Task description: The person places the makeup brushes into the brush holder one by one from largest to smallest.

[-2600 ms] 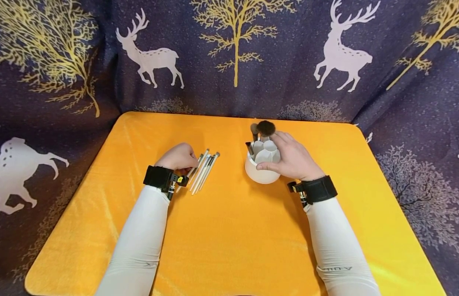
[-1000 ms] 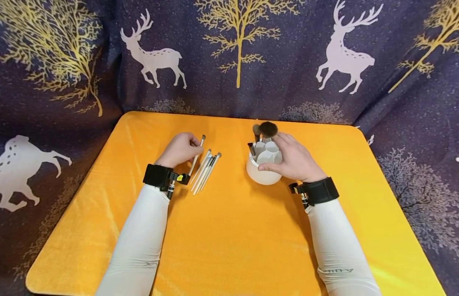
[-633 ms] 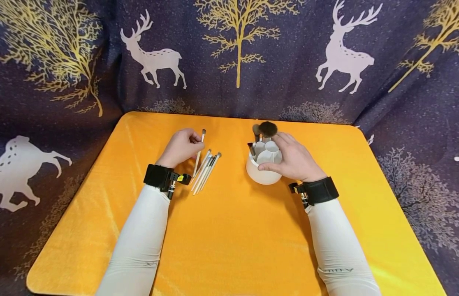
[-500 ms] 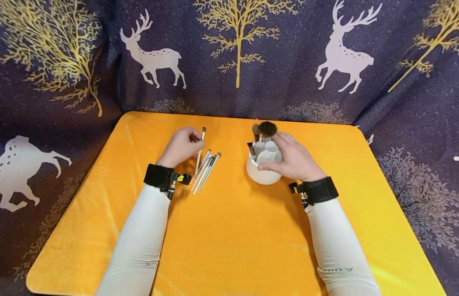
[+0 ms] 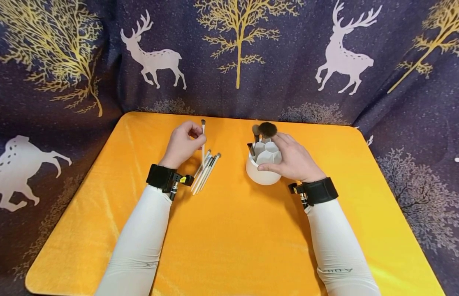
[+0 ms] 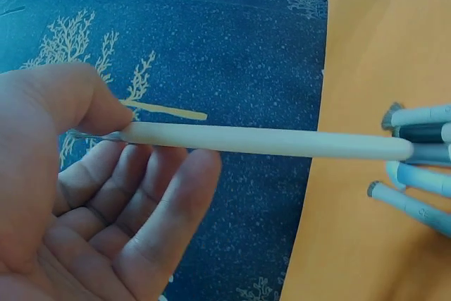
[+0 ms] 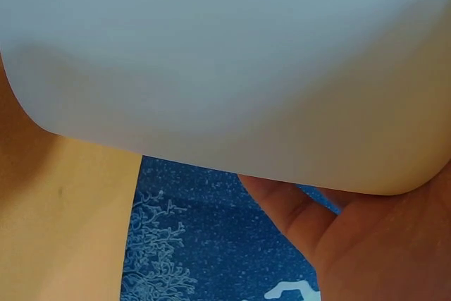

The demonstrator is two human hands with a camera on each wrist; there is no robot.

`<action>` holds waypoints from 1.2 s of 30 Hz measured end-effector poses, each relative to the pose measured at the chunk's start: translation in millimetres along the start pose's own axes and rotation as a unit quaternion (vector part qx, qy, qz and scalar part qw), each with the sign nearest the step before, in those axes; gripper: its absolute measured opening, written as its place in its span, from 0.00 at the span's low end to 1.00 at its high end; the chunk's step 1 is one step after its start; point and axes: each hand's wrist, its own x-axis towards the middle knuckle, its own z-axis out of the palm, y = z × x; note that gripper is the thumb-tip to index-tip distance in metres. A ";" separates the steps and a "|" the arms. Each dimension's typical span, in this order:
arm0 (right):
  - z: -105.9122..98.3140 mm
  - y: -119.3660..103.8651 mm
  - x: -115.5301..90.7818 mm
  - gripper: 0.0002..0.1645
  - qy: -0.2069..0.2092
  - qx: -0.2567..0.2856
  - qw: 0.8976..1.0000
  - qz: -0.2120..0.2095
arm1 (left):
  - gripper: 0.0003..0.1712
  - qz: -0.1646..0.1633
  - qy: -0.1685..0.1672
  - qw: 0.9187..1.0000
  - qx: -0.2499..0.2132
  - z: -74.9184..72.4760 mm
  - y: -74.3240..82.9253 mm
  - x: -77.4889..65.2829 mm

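Note:
My left hand (image 5: 184, 143) pinches a slim makeup brush (image 6: 268, 140) between thumb and fingers near its ferrule. In the head view that brush stands nearly upright, dark bristles on top, above the loose brushes. Several pale-handled makeup brushes (image 5: 205, 174) lie side by side on the table just below this hand. On the right, my right hand (image 5: 294, 158) grips the white round brush holder (image 5: 260, 176), thumb at the near rim and fingers round the far side. A big fluffy brush (image 5: 267, 129) and two smaller brushes stand in the holder, whose inside is divided into compartments.
A yellow-orange cloth (image 5: 229, 238) covers the table. Behind it hangs a dark blue curtain (image 5: 214, 98) with white deer and yellow trees, close to the table's back edge. Between the loose brushes and the holder lies a stretch of bare cloth.
My left hand has picked a brush up from beside the pile, raised it and turned it from slanted to nearly upright, moving away from me and slightly right. My right hand stays on the holder.

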 end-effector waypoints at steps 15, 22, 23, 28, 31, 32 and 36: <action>0.9 -2.9 -1.1 0.64 -0.006 0.003 1.000 0.011 | 0.06 0.061 0.048 0.996 -0.046 7.0 23.1 -4.4; 0.9 -2.0 -1.4 0.63 0.000 0.004 1.000 0.005 | 0.06 0.099 0.077 0.990 -0.062 5.3 61.7 -13.8; 0.8 -1.9 -1.4 0.63 0.001 0.003 1.000 0.005 | 0.06 0.103 0.080 0.989 -0.067 5.5 63.4 -13.9; 0.6 -1.5 -1.3 0.64 0.003 0.003 1.000 0.003 | 0.06 0.118 0.090 0.984 -0.093 7.7 67.9 -13.9; 0.4 -1.4 -1.1 0.64 0.003 0.002 1.000 0.003 | 0.07 0.131 0.095 0.981 -0.109 9.4 69.0 -13.4; 0.2 -1.5 -1.1 0.64 0.003 0.002 1.000 0.003 | 0.07 0.135 0.098 0.980 -0.111 9.8 69.8 -13.3; -0.3 -2.0 -0.8 0.64 0.005 0.001 1.000 0.001 | 0.07 0.151 0.109 0.976 -0.116 11.4 74.7 -13.4</action>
